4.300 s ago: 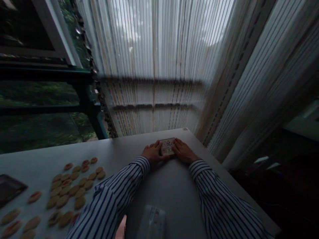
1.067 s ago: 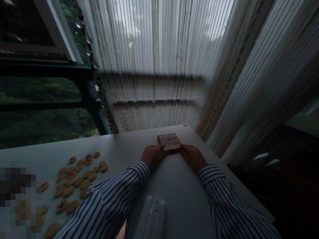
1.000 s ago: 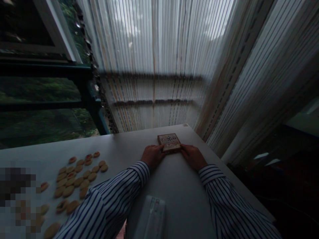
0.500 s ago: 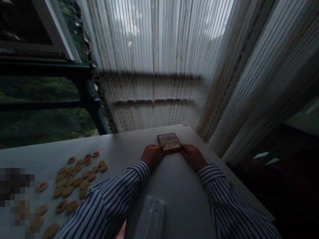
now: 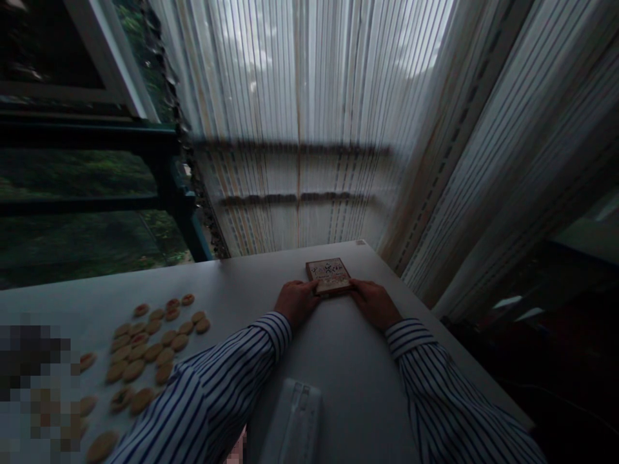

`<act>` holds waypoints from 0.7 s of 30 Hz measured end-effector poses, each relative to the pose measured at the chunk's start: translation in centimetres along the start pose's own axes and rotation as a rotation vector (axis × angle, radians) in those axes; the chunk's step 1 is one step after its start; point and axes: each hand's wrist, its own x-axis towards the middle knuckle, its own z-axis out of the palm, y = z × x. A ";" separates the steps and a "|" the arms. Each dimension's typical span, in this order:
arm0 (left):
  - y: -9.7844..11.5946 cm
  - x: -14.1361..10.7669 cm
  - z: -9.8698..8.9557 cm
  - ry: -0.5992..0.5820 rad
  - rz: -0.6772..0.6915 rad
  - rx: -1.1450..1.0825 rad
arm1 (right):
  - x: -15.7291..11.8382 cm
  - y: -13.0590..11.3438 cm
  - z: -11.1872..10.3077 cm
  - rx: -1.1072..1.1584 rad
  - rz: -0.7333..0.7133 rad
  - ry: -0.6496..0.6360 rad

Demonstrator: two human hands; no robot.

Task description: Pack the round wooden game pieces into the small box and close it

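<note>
A small square box [image 5: 329, 274] with a patterned, lettered lid lies flat on the white table [image 5: 348, 374], close to its far right corner. My left hand [image 5: 296, 304] grips the box's near left corner, thumb on the lid's edge. On the opposite side my right hand [image 5: 375, 304] has its fingers against the near right corner. Both sleeves are striped blue and white. The fingers beneath and behind the box edge are partly hidden.
Many round wooden discs [image 5: 153, 352] are scattered over the table's left part, some with red marks. A white plastic device [image 5: 296, 422] lies at the near edge between my forearms. Striped curtains [image 5: 300, 116] hang beyond the table, beside a dark green railing [image 5: 87, 135].
</note>
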 end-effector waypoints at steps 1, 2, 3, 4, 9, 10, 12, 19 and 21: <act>0.0 0.0 0.0 -0.002 -0.003 -0.002 | 0.0 0.0 0.0 0.002 0.000 0.004; 0.0 0.0 0.0 -0.003 -0.007 -0.005 | 0.0 0.0 0.0 0.004 -0.001 0.007; 0.0 -0.1 -0.1 -0.006 -0.010 -0.009 | 0.0 0.0 0.1 0.008 -0.002 0.009; 0.1 -0.1 -0.2 -0.011 -0.013 -0.013 | 0.0 0.0 0.1 0.011 -0.001 0.009; 0.2 -0.1 -0.3 -0.021 -0.015 -0.006 | 0.0 -0.2 -0.1 0.017 0.000 0.006; 0.2 -0.1 -0.3 -0.013 -0.016 0.000 | 0.0 -0.2 -0.2 0.020 -0.004 0.007; 0.1 -0.1 -0.2 0.004 -0.011 0.005 | 0.0 -0.2 -0.2 0.025 -0.009 0.007; 0.1 -0.2 -0.2 0.016 0.015 -0.003 | 0.0 -0.1 0.0 0.027 -0.009 0.007; 0.0 -0.2 -0.2 0.032 0.021 -0.021 | -0.1 -0.2 -0.1 0.021 0.004 0.002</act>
